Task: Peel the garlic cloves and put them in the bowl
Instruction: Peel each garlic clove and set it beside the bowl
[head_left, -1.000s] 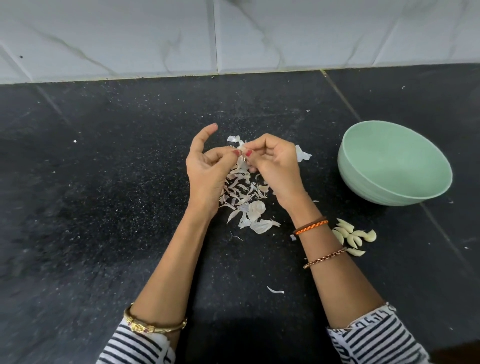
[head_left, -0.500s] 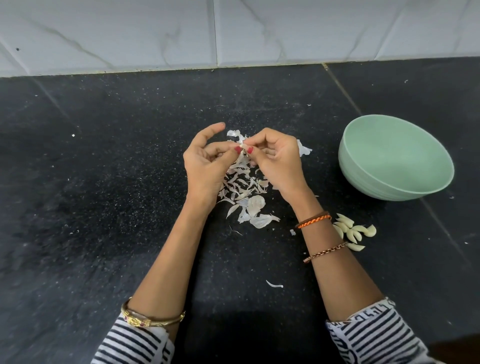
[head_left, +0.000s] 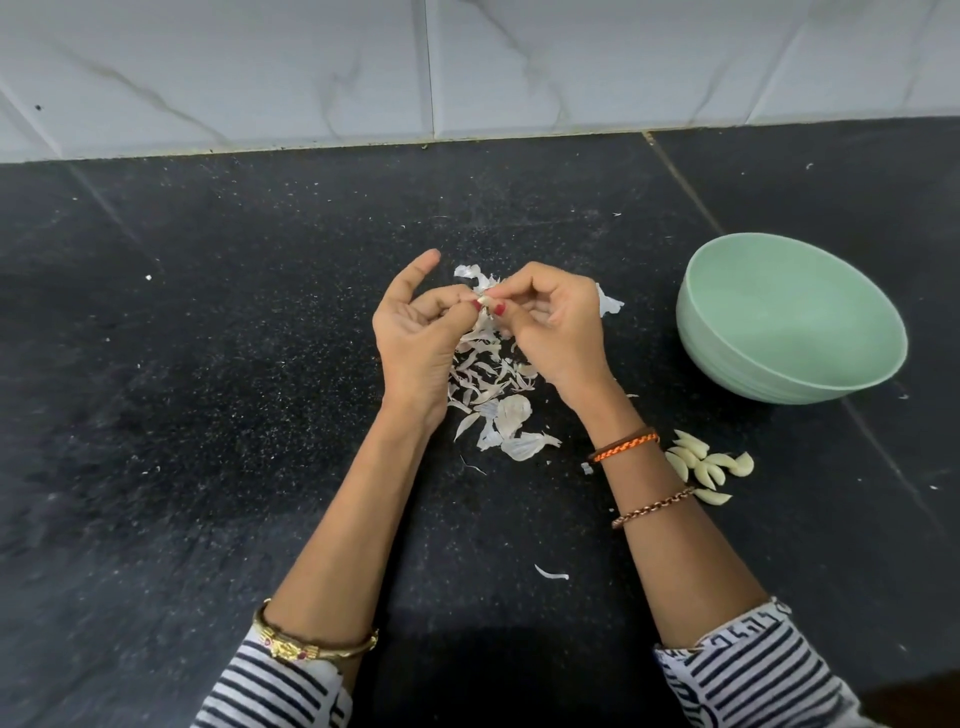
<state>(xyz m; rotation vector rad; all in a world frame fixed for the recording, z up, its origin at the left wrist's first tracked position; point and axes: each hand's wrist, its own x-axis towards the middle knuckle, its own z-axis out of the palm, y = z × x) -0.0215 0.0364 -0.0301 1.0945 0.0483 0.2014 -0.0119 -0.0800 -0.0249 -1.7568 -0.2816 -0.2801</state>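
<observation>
Pinched between the fingertips of both hands, a small pale garlic clove (head_left: 484, 301) is held above the dark speckled stone countertop (head_left: 234, 415). On the left hand (head_left: 415, 338) the thumb and curled fingers are closed on the clove, while the index finger is raised clear of it. On the right hand (head_left: 553, 332) the thumb and forefinger, with red-painted nails, are closed on the same clove from the other side, and the remaining fingers are curled underneath.

Nearest the camera, two black-and-white striped sleeves (head_left: 748, 675) are seen, and a gold bangle (head_left: 311, 647) is worn on the left forearm. A single loose white shred of skin (head_left: 551, 574) is found on the counter between the forearms. A copper chain bracelet (head_left: 652, 506) and an orange-and-brown braided band (head_left: 623, 446) are worn on the right forearm. Just beside that forearm, on its right, a small cluster of peeled cream-coloured garlic cloves (head_left: 706, 465) is laid on the counter, outside the bowl. Under and behind the hands a scattered heap of white papery garlic skins (head_left: 498, 395) is spread. Farther right, a round pale green bowl (head_left: 727, 364) is set on the counter, apart from the peeled cloves; no cloves are seen inside it. At the far edge the counter is met by a white marbled tile wall (head_left: 311, 78).
</observation>
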